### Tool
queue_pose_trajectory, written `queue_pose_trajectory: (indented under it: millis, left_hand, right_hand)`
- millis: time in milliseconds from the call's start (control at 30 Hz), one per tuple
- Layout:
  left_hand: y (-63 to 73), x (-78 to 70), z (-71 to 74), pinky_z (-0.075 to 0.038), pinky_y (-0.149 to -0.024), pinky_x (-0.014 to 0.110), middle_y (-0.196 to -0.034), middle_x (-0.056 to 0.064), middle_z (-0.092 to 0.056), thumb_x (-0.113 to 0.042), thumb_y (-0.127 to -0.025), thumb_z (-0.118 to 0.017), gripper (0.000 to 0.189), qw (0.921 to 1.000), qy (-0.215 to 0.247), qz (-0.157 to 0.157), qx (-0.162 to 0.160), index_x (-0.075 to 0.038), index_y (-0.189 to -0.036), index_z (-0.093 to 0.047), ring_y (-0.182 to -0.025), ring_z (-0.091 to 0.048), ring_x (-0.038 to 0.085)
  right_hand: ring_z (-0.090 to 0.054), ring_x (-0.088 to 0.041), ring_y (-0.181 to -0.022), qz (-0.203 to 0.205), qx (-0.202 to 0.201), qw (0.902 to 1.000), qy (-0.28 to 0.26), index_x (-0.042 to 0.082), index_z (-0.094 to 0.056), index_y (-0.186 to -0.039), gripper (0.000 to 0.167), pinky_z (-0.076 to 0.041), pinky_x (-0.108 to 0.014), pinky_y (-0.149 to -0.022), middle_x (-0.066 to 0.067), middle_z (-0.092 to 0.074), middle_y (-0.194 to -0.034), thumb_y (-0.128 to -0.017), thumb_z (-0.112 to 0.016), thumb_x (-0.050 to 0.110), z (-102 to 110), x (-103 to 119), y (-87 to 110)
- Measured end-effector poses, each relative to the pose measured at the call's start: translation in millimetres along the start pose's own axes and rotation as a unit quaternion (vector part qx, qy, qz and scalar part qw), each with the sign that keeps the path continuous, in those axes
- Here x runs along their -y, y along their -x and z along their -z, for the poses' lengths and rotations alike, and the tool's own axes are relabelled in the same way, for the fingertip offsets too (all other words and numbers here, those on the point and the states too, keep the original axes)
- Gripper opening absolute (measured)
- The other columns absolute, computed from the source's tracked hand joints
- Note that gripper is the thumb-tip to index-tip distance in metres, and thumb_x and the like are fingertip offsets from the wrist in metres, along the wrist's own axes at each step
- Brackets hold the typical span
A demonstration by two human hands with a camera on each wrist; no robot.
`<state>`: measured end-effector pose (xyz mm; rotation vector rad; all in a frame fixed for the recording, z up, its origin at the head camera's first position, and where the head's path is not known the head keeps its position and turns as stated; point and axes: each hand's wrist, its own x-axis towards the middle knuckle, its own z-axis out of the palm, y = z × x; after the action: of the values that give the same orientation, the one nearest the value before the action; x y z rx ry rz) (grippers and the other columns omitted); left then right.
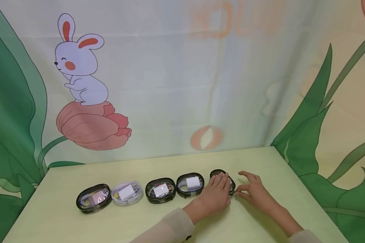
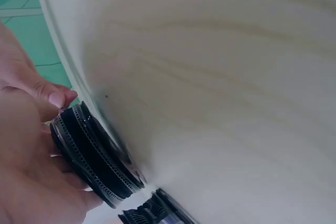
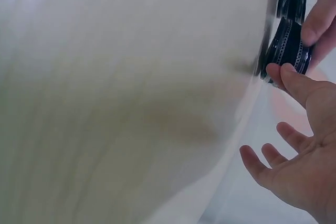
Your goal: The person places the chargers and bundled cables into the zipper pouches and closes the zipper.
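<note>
A small oval zipper pouch (image 1: 213, 173) with a black rim and a clear top lies at the right end of a row on the table. My left hand (image 1: 216, 195) rests across its top, fingers straight and side by side, covering much of it. In the left wrist view the pouch's black zipper side (image 2: 97, 153) faces the camera, with the left thumb (image 2: 55, 98) at one end. At the pouch's right end, my right hand (image 1: 257, 194) pinches the edge between thumb and index finger (image 3: 273, 72); its other fingers are spread. Any zipper pull there is hidden.
Left of the hands stand more oval pouches: two black-rimmed ones (image 1: 190, 184) (image 1: 160, 190), a white-rimmed one (image 1: 127, 193) and another black-rimmed one (image 1: 93, 198). Small items and cards show through their tops. A printed curtain (image 1: 158, 84) hangs behind the pale green table (image 1: 115, 229).
</note>
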<state>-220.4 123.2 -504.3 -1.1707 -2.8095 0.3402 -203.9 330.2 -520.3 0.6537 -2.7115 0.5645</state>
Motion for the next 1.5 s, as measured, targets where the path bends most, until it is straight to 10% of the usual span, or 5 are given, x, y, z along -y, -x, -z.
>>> queue_pose_trajectory:
  millis: [400, 1000, 1500]
  left_hand:
    - [-1.5, -3.5, -7.2, -0.032, -0.119, 0.036, -0.164, 0.002, -0.034, -0.038, -0.111, -0.034, 0.051, 0.9971, -0.05, -0.032, -0.047, -0.014, -0.155, -0.043, -0.151, -0.031, 0.02]
    - [-11.3, 15.0, -11.0, -0.046, -0.103, 0.03, -0.132, 0.003, -0.053, -0.018, -0.104, -0.057, 0.037, 0.987, -0.072, -0.048, -0.135, -0.017, -0.142, -0.059, -0.122, -0.049, 0.02]
    - [-14.1, 12.7, -7.6, -0.046, -0.098, 0.031, -0.132, 0.004, -0.052, -0.056, -0.097, -0.061, 0.063, 0.9956, -0.015, 0.002, -0.093, -0.016, -0.145, -0.055, -0.119, -0.048, 0.022]
  right_hand:
    - [-0.052, -0.047, -0.122, -0.035, -0.009, 0.9942, 0.102, 0.021, -0.079, -0.081, 0.009, -0.054, -0.061, -0.084, -0.017, -0.056, -0.139, -0.079, -0.086, 0.016, 2, -4, -10.1]
    - [-0.058, -0.045, -0.107, -0.091, 0.029, 0.9937, 0.059, 0.017, -0.075, -0.097, 0.007, -0.053, -0.058, -0.085, -0.019, -0.061, -0.126, -0.091, -0.076, 0.011, 1, -17, -12.1]
    - [-0.062, -0.04, -0.107, -0.097, 0.028, 0.9946, 0.027, 0.01, -0.072, -0.107, 0.016, -0.051, -0.057, -0.091, -0.017, -0.063, -0.12, -0.092, -0.073, 0.006, 6, -10, -6.3]
